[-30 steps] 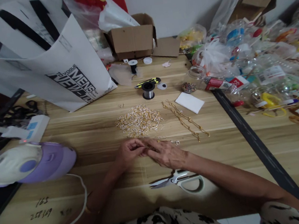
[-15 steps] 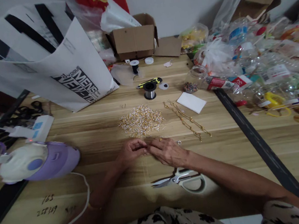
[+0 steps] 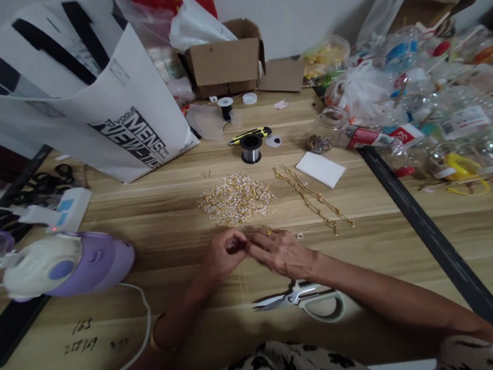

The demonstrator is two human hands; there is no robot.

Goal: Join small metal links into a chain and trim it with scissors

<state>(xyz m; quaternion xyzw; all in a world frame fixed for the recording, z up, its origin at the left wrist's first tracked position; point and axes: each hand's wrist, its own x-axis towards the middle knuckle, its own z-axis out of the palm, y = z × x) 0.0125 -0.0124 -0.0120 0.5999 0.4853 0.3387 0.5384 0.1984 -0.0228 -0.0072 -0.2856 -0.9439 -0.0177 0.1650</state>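
Held L hand (image 3: pixel 224 256) & R hand (image 3: pixel 281 254) together, curled, couldn't tell grip; apparently finished gold strands (image 3: pixel 320 198), left pile of gold/silver pcs (image 3: pixel 237 199) unstrung.

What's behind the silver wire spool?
A yellow-and-black utility knife lies just behind the silver wire spool, both ends showing. Farther back stands a black-wound spool. The silver spool covers part of the knife's near edge; whatever else it blocks can't be seen.

The bead pile (image 3: pixel 237 199) lies behind the scissors (image 3: pixel 294 297), left of two chains (image 3: pixel 303 194).
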